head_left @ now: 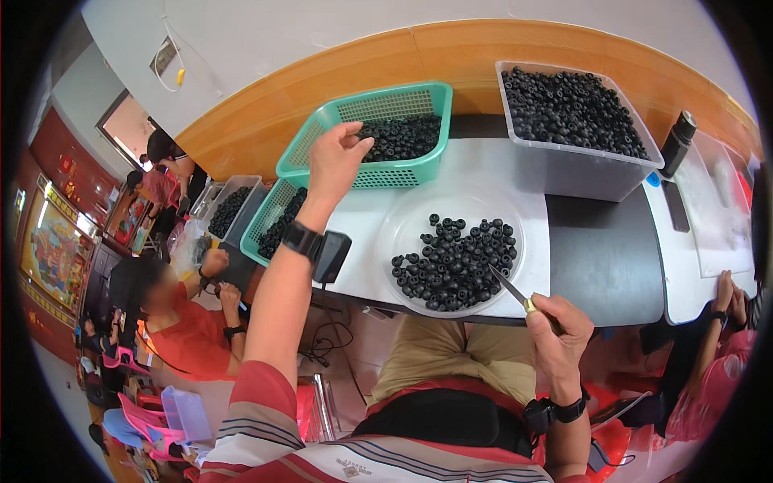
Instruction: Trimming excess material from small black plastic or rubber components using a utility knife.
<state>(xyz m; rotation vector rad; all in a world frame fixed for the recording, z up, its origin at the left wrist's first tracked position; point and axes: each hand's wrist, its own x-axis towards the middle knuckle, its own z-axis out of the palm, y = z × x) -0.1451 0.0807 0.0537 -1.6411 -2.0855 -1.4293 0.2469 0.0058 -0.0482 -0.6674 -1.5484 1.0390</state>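
Green basket [403, 173] under outstretched left hand [334, 157]

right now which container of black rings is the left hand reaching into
The green basket at the wall; the left hand is over its rim, not the clear tub or round tray.

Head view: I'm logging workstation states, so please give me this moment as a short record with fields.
left hand: the left hand reaches over the rim of the green basket, fingers curled above the black rings in it
right hand: the right hand grips a small knife, blade pointing at the pile on the plate
clear plate: the clear plate holds a heap of black rings
clear bin: the clear bin is full of the same rings
surface: white table
nearby: a person in red is seated to the left
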